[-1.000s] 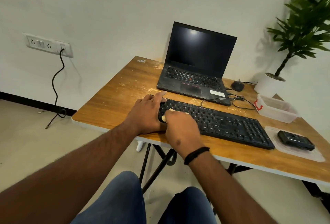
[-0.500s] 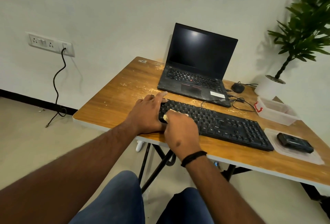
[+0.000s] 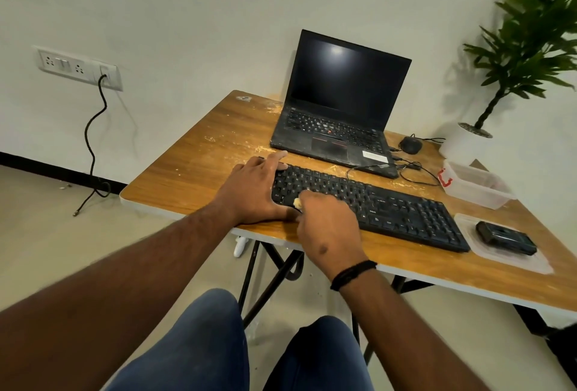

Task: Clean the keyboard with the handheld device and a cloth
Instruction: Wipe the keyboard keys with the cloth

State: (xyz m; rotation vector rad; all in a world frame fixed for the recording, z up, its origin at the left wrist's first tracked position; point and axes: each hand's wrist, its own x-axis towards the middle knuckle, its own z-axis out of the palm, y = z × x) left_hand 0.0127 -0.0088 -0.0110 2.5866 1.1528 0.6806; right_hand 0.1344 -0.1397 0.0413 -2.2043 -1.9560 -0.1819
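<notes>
A black keyboard (image 3: pixel 381 203) lies slanted across the wooden table (image 3: pixel 199 169). My left hand (image 3: pixel 253 191) rests flat on the keyboard's left end, fingers spread over its edge. My right hand (image 3: pixel 324 228) is curled over the lower left keys and pinches a small pale cloth (image 3: pixel 297 202); only a corner of it shows beside my thumb. A black handheld device (image 3: pixel 505 237) lies on a clear lid at the right, away from both hands.
An open black laptop (image 3: pixel 340 109) stands behind the keyboard, with cables and a black mouse (image 3: pixel 410 144) to its right. A clear plastic box (image 3: pixel 474 184) and a potted plant (image 3: pixel 465 141) stand at the far right. Pale crumbs dot the table.
My right hand has slid a little toward me along the keyboard's left keys with the cloth. My left hand has stayed on the keyboard's end.
</notes>
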